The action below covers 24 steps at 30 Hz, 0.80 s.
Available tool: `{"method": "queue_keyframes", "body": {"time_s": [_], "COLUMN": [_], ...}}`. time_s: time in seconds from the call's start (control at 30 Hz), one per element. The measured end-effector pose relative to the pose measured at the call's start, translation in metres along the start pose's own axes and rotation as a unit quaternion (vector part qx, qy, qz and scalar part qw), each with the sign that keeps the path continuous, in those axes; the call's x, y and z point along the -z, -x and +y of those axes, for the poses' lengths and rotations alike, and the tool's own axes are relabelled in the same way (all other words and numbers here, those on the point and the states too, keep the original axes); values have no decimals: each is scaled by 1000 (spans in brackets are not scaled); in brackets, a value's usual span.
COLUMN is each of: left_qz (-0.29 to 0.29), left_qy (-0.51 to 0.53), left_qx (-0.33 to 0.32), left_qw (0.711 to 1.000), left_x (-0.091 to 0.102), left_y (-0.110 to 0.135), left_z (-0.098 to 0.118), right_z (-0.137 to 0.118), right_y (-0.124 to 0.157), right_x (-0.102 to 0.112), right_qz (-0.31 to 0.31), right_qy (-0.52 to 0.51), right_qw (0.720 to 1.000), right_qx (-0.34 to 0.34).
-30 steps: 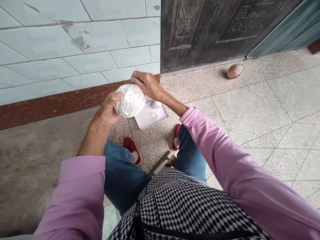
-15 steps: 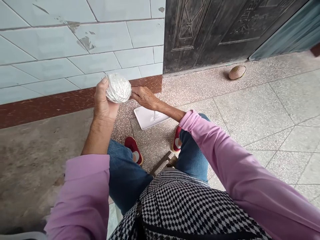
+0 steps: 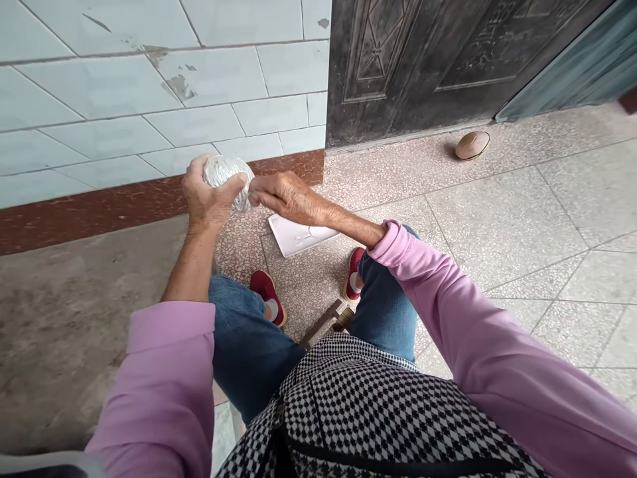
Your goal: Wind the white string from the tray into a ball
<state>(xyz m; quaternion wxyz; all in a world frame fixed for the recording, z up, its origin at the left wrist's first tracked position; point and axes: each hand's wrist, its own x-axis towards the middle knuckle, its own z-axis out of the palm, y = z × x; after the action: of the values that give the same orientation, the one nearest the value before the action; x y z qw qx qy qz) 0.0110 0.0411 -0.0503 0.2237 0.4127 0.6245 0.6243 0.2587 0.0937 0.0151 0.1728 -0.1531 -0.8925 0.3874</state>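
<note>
A ball of white string (image 3: 221,171) is gripped in my left hand (image 3: 206,196), with the thumb laid across its near side and the fingers around its left. At the ball's right edge, my right hand (image 3: 291,198) is closed in a pinch on the string; the fingertips are partly hidden. Below my right forearm, a shallow white tray (image 3: 288,240) lies on the floor between my feet and the wall. Thin strands or lines show in it, too small to make out fully.
A tiled wall (image 3: 114,86) with a brown skirting stands ahead on the left. To its right is a dark carved door (image 3: 388,73). An oval pinkish object (image 3: 472,145) rests on the floor by the door. A wooden piece (image 3: 326,322) sits between my legs.
My left hand has turned, bringing its thumb over the near side of the ball. Ball and left hand have shifted slightly left. My right hand stays at the ball's right side.
</note>
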Motion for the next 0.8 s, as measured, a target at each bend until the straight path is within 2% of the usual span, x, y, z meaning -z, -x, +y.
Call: {"method": "queue_keyframes", "body": {"time_s": [0.07,0.17,0.23,0.37,0.47,0.53,0.6,0.7,0.8], "left_qz": [7,-107,-157,-222,-251,-226,-171,-99,-72], "left_qy": [-15,40,81,128,157,187,216,238,239], "left_qx": [16,53,74,114,126,122,109,80,57], "left_qw": [1000,992,981,960,947,948,955,963,967], "left_x": [-5,-13,-15,-13,-14,-19,-26,-36,-40], "left_y": [12,29,35,38,41,45,46,42,34], "left_z": [8,23,29,36,41,45,49,51,46], "right_z": [5,16,25,42,53,57,58,56,54], "right_y": [-1,-4,-6,-10,-14,-19,-23,-29,-32], "right_x": [14,31,38,45,41,32,20,-1,-17], "right_qz": [44,90,106,121,129,136,136,115,90], "right_qy": [15,16,-1,-30,-67,-99,-112,-77,-27], "right_qw": [998,994,992,990,987,984,982,986,991], "right_qx": [-32,-67,-66,-62,-65,-64,-70,-88,-96]}}
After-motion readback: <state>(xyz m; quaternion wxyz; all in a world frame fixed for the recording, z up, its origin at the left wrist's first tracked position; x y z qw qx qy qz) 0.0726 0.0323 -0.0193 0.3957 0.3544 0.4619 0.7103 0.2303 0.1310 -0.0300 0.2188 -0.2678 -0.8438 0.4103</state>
